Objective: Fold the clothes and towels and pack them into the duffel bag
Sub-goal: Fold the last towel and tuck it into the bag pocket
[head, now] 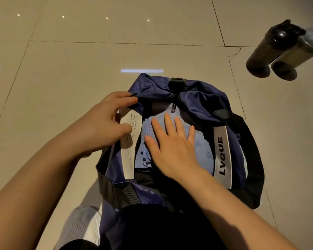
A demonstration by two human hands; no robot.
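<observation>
Seen from the head camera, a navy duffel bag lies open on a tiled floor. The right hand, fingers straight and spread, presses flat on a light-blue folded garment inside the bag. The left hand pinches the bag's left opening edge beside a white printed handle strap. Two dark bottles stand well apart, upper right.

One navy duffel bag with two white handle wraps, one light blue folded garment inside, two hands, and two dark bottles on the floor.
</observation>
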